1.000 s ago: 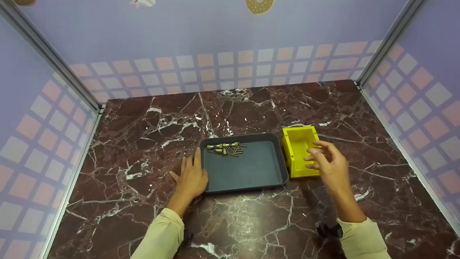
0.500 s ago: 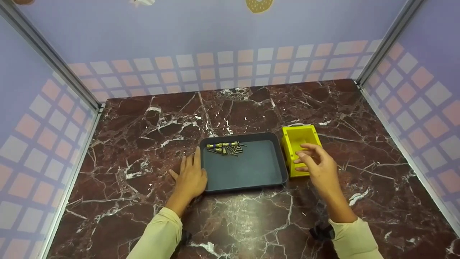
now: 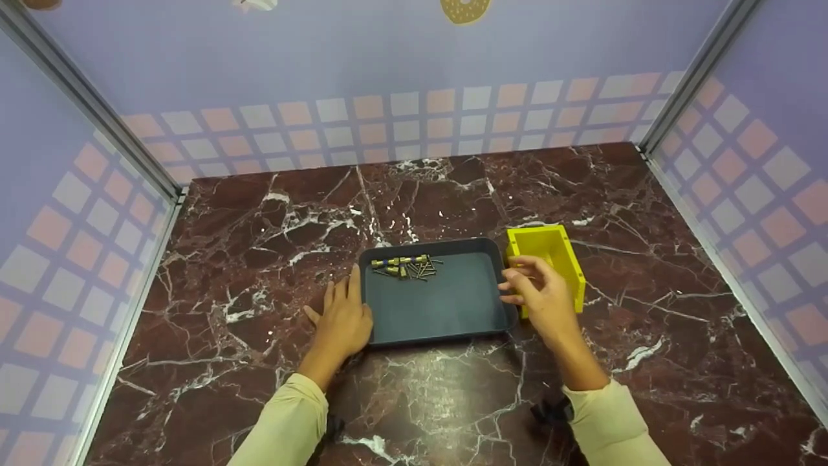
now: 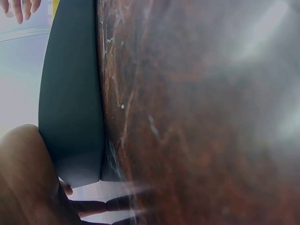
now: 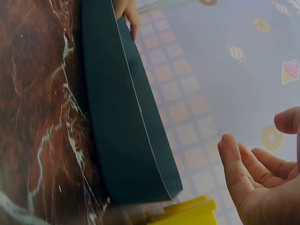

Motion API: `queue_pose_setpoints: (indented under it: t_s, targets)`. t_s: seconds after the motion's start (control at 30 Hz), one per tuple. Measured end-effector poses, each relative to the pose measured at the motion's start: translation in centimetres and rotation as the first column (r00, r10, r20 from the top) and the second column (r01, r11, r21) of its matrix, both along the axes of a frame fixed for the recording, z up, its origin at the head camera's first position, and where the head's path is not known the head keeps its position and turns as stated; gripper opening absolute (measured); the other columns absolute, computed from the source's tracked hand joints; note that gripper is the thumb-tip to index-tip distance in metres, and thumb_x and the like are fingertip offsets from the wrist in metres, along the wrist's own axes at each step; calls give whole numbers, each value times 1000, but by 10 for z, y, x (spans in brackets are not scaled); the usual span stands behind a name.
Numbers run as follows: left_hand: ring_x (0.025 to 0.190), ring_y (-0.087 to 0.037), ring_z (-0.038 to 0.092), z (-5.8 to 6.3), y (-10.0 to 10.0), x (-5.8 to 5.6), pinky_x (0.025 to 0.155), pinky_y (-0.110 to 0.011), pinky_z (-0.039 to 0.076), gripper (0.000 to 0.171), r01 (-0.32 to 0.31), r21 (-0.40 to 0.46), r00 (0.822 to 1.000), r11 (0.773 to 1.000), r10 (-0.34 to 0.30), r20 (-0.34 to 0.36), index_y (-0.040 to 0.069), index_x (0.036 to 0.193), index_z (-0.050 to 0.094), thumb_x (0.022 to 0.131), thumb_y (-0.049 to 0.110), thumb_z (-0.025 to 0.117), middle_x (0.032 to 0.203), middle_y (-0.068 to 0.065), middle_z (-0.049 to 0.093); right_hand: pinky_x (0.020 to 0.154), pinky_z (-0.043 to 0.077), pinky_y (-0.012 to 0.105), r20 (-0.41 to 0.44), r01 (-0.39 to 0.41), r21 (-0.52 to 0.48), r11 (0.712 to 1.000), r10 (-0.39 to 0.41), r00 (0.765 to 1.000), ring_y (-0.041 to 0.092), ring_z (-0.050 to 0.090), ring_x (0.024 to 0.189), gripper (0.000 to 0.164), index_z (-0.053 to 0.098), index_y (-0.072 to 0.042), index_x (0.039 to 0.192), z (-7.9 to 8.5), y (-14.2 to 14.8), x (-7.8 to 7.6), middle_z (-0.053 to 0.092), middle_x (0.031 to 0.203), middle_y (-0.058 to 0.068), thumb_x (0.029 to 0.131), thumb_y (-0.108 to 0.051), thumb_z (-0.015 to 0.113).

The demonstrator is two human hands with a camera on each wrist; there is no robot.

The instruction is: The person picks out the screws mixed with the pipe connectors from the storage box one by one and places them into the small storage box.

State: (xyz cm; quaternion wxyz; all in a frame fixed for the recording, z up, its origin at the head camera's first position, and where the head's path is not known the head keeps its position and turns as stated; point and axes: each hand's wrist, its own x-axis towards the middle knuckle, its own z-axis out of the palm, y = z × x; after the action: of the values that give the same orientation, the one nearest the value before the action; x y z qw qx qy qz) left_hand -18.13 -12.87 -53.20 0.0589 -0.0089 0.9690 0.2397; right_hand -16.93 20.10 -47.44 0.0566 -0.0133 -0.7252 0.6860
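Note:
A dark grey rectangular tray [image 3: 446, 304] lies on the table. In its far left corner are several brass-coloured cylindrical pieces [image 3: 388, 263] with dark blue bands, beside a small heap of screws [image 3: 424, 269]. My left hand [image 3: 341, 323] rests against the tray's left side, fingers extended along the rim. In the left wrist view the hand [image 4: 28, 173] touches the tray's outer wall [image 4: 70, 103]. My right hand [image 3: 542, 301] hovers over the near left part of a yellow bin [image 3: 572, 265], fingertips near the tray's right rim. Thumb and loosely bent fingers stand apart, holding nothing, in the right wrist view.
The yellow bin stands close to the tray's right side; my right hand hides part of its inside. The table [image 3: 259, 246] has a dark red marbled top. Patterned panels [image 3: 414, 58] enclose it at the back, left and right.
My right hand has moved left across the yellow bin toward the tray's right rim, fingers still loosely bent. The left hand, tray, bin and small parts have stayed put.

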Motion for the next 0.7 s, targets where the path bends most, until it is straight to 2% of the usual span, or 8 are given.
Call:
queue_pose_setpoints:
  t_s: [0.27, 0.53, 0.7]
  targets:
    - [157, -44, 13, -1, 0, 0, 107, -85, -6, 73, -5, -1, 1000, 1000, 5, -3, 23, 167, 7, 104, 24, 43, 165, -16, 30, 77, 63, 34, 16, 0, 26, 1000, 0, 1000, 45, 71, 99, 24, 66, 0, 121, -8, -17, -10, 71, 105, 20, 98, -7, 65]
    - [157, -44, 14, -1, -1, 0, 108, -86, -4, 73, -13, -9, 1000, 1000, 13, 5, 24, 167, 7, 104, 25, 44, 166, -15, 29, 79, 62, 33, 54, -26, 75, 997, 22, 998, 42, 71, 102, 25, 67, -2, 121, -15, -27, -17, 68, 115, 30, 98, -11, 66]
    - [157, -44, 14, 6, -6, -2, 108, -85, -1, 70, 8, 0, 999, 1000, -8, 44, 26, 167, 7, 105, 30, 41, 167, -15, 28, 82, 62, 37, 70, -39, 82, 996, 33, 997, 41, 71, 102, 26, 67, -3, 122, -19, -29, -18, 68, 116, 30, 98, -13, 66]
